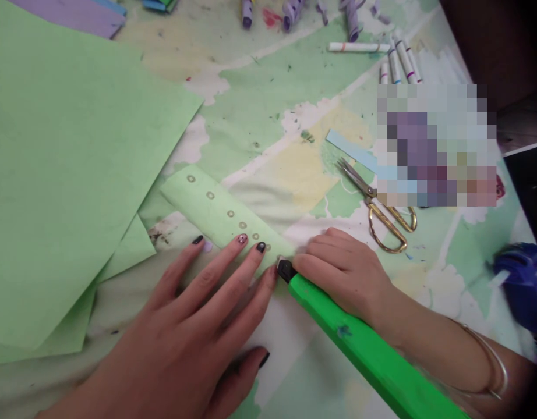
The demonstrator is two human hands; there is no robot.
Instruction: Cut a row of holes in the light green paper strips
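Note:
A pale green paper strip (211,203) with a row of small grey rings lies slantwise at the middle. My left hand (207,314) rests with fingers spread, its fingertips on the strip's lower edge. My right hand (347,273) is closed around the front of a long bright green tool (356,343), whose black tip (285,269) touches the strip's right end by my left index finger. The underside of the grip is hidden.
Large green paper sheets (85,151) cover the left. Gold-handled scissors (386,227) and a light blue strip (351,148) lie right of middle. Markers (360,47) and purple paper rolls are at the back. A blue tape dispenser (522,285) stands at the right edge.

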